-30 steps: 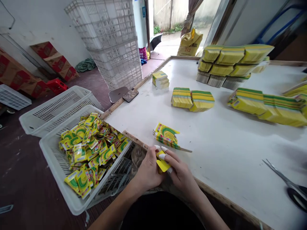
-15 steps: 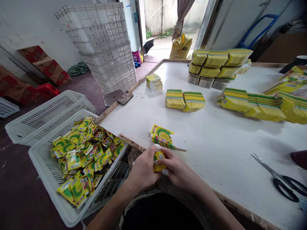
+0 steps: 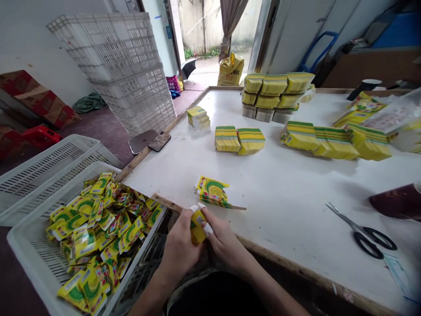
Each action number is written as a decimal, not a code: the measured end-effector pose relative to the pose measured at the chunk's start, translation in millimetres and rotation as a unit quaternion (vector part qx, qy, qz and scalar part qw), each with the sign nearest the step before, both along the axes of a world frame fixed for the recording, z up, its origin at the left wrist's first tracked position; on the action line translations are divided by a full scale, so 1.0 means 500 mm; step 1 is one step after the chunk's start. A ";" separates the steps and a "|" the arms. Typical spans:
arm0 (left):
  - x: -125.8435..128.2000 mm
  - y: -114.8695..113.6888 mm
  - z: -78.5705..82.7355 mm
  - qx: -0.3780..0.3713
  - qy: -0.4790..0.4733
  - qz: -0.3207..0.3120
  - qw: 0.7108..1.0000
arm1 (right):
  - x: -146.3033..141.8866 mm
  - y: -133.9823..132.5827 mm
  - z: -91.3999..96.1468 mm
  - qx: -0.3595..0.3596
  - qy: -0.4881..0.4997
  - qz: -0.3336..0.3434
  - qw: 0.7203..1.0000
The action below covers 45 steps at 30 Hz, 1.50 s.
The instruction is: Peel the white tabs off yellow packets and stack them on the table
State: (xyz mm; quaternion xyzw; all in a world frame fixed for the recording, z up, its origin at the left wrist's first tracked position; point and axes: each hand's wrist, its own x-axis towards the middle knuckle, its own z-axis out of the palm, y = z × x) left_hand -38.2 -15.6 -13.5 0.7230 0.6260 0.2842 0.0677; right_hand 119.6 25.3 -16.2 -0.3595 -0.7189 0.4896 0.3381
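Both hands meet at the table's near edge around one small yellow and green carton [image 3: 198, 224]. My left hand [image 3: 180, 248] wraps its left side, fingers closed. My right hand [image 3: 226, 245] pinches its right side; white finger cots cover some fingertips. Just beyond them on the white table [image 3: 289, 193] lies a small pile of flat yellow-green cartons [image 3: 212, 191]. A white crate [image 3: 36, 259] at my left holds several folded cartons [image 3: 98, 224] of the same kind.
Bundles of flat cartons [image 3: 239, 139] and taller stacks [image 3: 278, 90] sit farther back. Black-handled scissors [image 3: 363, 230] lie at right beside a dark sleeve [image 3: 396, 201]. Two phones [image 3: 149, 140] rest on the table's left rim. Empty white crates [image 3: 121, 66] stand stacked behind.
The carton between my hands has turned from flat to more upright and folded. The view has swung right, bringing the scissors and a dark sleeve further in.
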 end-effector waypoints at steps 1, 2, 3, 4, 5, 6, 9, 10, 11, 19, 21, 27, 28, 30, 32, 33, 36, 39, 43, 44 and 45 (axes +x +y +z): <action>-0.030 -0.001 0.004 -0.001 0.014 0.014 1.000 | 0.006 0.012 0.001 0.016 -0.011 -0.008 1.000; -0.065 -0.002 0.010 0.003 0.028 0.053 0.998 | 0.014 0.026 0.002 0.041 -0.045 -0.035 0.998; -0.104 -0.003 0.016 0.016 0.043 0.113 0.993 | 0.024 0.043 0.003 0.068 -0.091 -0.077 0.991; -0.143 -0.004 0.023 0.022 0.068 0.165 0.984 | 0.034 0.060 0.003 0.098 -0.163 -0.129 0.973; -0.179 -0.006 0.029 0.025 0.096 0.215 0.972 | 0.043 0.076 0.003 0.125 -0.250 -0.170 0.945; -0.209 -0.009 0.032 0.025 0.115 0.247 0.962 | 0.050 0.090 0.001 0.130 -0.287 -0.186 0.931; -0.244 -0.018 0.024 0.007 0.093 0.256 0.962 | 0.057 0.115 -0.007 0.131 -0.340 -0.184 0.913; -0.238 -0.019 0.016 -0.004 0.066 0.236 0.969 | 0.055 0.117 -0.011 0.132 -0.348 -0.177 0.911; -0.224 -0.020 0.006 -0.016 0.035 0.211 0.977 | 0.052 0.116 -0.014 0.134 -0.355 -0.172 0.909; -0.087 0.008 -0.033 -0.067 -0.131 0.008 0.989 | 0.043 0.108 -0.022 0.132 -0.363 -0.171 0.906; -0.069 0.015 -0.034 -0.070 -0.139 -0.018 0.988 | 0.043 0.114 -0.022 0.130 -0.357 -0.172 0.909; -0.027 0.019 -0.039 -0.115 -0.169 -0.077 0.976 | 0.047 0.128 -0.023 0.118 -0.316 -0.194 0.921; -0.021 0.018 -0.041 -0.132 -0.184 -0.082 0.970 | 0.049 0.127 -0.024 0.116 -0.302 -0.200 0.925; -0.007 0.018 -0.044 -0.159 -0.249 -0.065 0.953 | 0.049 0.115 -0.024 0.114 -0.276 -0.208 0.932; 0.010 0.022 -0.046 -0.152 -0.368 -0.023 0.917 | 0.042 0.091 -0.021 0.108 -0.219 -0.196 0.950; 0.020 0.027 -0.045 -0.132 -0.439 0.003 0.889 | 0.035 0.075 -0.019 0.097 -0.169 -0.177 0.965; 0.051 0.045 -0.026 -0.050 -0.623 0.068 0.778 | 0.005 0.019 -0.008 0.007 0.038 -0.077 0.996; 0.075 0.061 0.010 0.021 -0.730 0.091 0.677 | -0.025 -0.025 0.004 -0.148 0.190 0.006 0.971; 0.087 0.067 0.031 0.058 -0.789 0.075 0.608 | -0.040 -0.039 0.009 -0.238 0.270 0.029 0.932; 0.087 0.065 0.026 0.059 -0.781 0.087 0.615 | -0.039 -0.036 0.007 -0.248 0.273 0.028 0.929; 0.086 0.062 0.019 0.058 -0.763 0.105 0.635 | -0.037 -0.032 0.005 -0.258 0.278 0.024 0.925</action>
